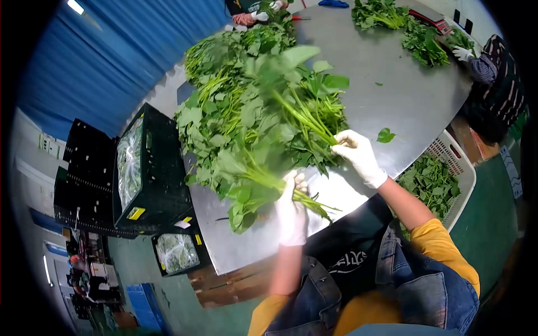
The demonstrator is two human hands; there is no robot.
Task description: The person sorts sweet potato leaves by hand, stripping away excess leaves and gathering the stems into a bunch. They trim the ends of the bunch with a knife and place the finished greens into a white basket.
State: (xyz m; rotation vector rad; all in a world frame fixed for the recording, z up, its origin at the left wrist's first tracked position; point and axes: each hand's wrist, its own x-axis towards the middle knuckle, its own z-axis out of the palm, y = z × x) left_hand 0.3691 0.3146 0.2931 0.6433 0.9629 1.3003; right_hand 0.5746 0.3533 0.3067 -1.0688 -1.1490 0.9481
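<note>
White-gloved, my left hand (pixel 291 210) is closed around a bunch of leafy green stems (pixel 255 175), their leaves pointing left and cut ends sticking out to the right. My right hand (pixel 358 157), also gloved, pinches the stem ends of a second bunch of greens (pixel 305 115) whose blurred leaves reach up and left. Behind both hands a large heap of leafy greens (pixel 224 106) covers the left part of the metal table (pixel 364 101). A single loose leaf (pixel 385 135) lies just right of my right hand.
A white basket of greens (pixel 462 173) stands on the floor to the right. Dark crates (pixel 162 168) with plastic-wrapped greens are stacked left of the table. Across it are a red scale (pixel 430 19), more greens (pixel 426 45) and a co-worker's gloved hand (pixel 464 54). Another co-worker's gloved hand (pixel 260 16) shows at the top.
</note>
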